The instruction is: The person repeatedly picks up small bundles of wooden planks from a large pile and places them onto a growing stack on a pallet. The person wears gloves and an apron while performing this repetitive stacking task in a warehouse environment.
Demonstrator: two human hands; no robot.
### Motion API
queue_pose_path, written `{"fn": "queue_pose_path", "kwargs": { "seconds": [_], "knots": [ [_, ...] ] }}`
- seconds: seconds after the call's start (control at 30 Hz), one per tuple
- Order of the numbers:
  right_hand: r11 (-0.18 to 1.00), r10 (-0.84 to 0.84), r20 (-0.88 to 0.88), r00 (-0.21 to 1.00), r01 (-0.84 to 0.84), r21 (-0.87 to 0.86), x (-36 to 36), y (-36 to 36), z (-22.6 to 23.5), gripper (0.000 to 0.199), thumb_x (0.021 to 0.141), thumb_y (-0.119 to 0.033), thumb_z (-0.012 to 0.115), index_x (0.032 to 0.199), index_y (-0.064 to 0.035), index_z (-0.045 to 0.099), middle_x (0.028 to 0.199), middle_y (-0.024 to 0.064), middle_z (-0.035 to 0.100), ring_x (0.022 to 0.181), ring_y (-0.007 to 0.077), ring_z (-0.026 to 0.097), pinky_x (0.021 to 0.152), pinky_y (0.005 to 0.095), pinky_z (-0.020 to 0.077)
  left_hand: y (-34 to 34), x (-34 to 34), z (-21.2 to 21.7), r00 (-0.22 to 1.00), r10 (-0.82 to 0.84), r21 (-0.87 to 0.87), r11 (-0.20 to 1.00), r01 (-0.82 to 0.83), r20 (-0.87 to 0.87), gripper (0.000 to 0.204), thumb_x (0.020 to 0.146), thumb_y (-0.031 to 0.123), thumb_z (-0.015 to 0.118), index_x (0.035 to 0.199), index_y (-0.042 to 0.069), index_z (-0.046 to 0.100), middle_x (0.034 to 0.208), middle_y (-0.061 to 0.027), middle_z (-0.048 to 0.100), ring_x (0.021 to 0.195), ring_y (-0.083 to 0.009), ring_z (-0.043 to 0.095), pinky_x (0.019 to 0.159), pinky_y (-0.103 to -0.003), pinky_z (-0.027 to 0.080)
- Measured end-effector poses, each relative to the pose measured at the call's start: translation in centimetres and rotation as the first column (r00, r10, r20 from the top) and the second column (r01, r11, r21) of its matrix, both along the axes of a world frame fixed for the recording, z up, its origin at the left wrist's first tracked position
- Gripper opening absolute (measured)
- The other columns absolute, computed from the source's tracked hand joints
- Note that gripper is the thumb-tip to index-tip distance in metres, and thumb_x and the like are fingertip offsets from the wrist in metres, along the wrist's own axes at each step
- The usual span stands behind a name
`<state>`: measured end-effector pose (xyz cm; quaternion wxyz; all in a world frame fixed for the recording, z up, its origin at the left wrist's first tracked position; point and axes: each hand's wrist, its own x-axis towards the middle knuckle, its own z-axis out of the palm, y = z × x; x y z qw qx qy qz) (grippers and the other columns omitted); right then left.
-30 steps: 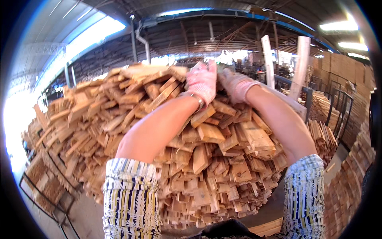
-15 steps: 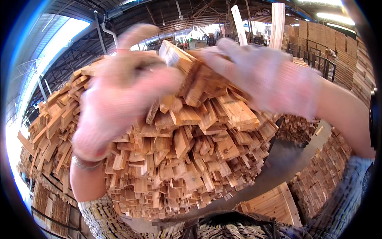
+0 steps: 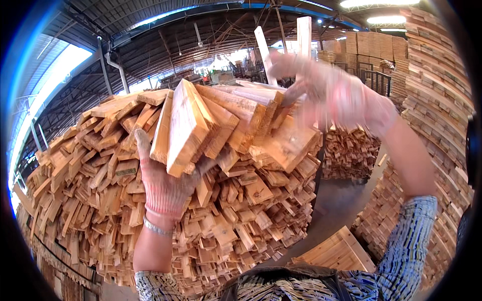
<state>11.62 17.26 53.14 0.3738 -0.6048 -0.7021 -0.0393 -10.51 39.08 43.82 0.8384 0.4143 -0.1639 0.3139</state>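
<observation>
The left hand (image 3: 168, 185) is cupping the boards (image 3: 188, 125) from below: its thumb is standing along their left side while its fingers are passing beneath the near ends. This hold is gathering several pieces as one group, probably keeping the lower ends from sliding down the slope. The boards are lying near the top of the pile (image 3: 261, 220), tilting downward in front and leaning on one another. The right hand (image 3: 341, 95) is hovering at their right, its fingers spreading wide and apparently gripping nothing; blur is leaving any contact uncertain. Beneath, the pile is presenting a face of jutting ends, crowding the space under the left hand. Two pale posts (image 3: 304, 37) are rising behind the right hand, probably limiting room there. Farther right, a smaller pile (image 3: 349, 150) is resting beyond grey floor (image 3: 336, 198), a panel (image 3: 331, 251) is occupying the foreground, and a tall stack (image 3: 437, 110) is closing off the side.
</observation>
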Motion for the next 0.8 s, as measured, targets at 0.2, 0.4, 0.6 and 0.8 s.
{"fn": "queue_pose_path", "kwargs": {
  "seconds": [0.2, 0.4, 0.6, 0.8],
  "knots": [
    [0.956, -0.054, -0.812, 0.581, -0.204, -0.21, 1.7, 9.0, -4.6, 0.088, 0.093, -0.068, 0.046, 0.156, -0.0096, 0.027, 0.16, 0.0208, 0.027, 0.149, 0.0357, 0.023, 0.123, 0.0505, 0.0205, 3.1, -0.6, -1.5, 1.0, 0.028, 0.101, 0.995, -0.028, 0.005, 0.076, 0.099, 0.065, 0.04, 0.154, 0.014, 0.032, 0.152, -0.0072, 0.045, 0.138, -0.027, 0.044, 0.119, -0.052, 0.028],
    [0.892, 0.1, -0.988, 0.115, -0.45, 0.038, 0.3, 12.4, -6.6, 0.065, 0.096, -0.057, 0.057, 0.142, -0.0118, 0.049, 0.149, 0.0132, 0.048, 0.134, 0.0241, 0.051, 0.112, 0.0394, 0.0444, 4.3, 1.2, -2.1, 0.999, 0.053, 0.186, 0.981, -0.053, 0.004, 0.07, 0.103, 0.06, 0.034, 0.154, 0.012, 0.029, 0.151, -0.0119, 0.046, 0.137, -0.0276, 0.046, 0.118, -0.047, 0.035],
    [0.917, 0.275, -0.791, 0.547, -0.397, 0.044, 3.0, 16.5, -7.0, 0.055, 0.096, -0.048, 0.06, 0.137, -0.0121, 0.053, 0.131, 0.0103, 0.062, 0.114, 0.0213, 0.065, 0.098, 0.0344, 0.0541, 4.1, 1.1, -1.5, 0.995, 0.023, 0.222, 0.974, -0.046, 0.102, 0.069, 0.101, 0.053, 0.047, 0.154, 0.014, 0.028, 0.148, -0.0129, 0.05, 0.138, -0.0268, 0.046, 0.118, -0.045, 0.037],
    [0.893, 0.272, -0.941, 0.202, -0.417, 0.169, -0.1, 14.0, -7.8, 0.048, 0.097, -0.046, 0.057, 0.127, -0.0095, 0.059, 0.114, 0.0095, 0.068, 0.099, 0.0169, 0.07, 0.086, 0.0334, 0.0585, -1.8, 0.8, 0.7, 0.94, 0.299, -0.005, 0.953, -0.304, -0.166, 0.085, 0.091, 0.077, 0.039, 0.152, 0.018, 0.037, 0.149, -0.0143, 0.042, 0.142, -0.0326, 0.036, 0.116, -0.061, 0.027]
  ]
}}
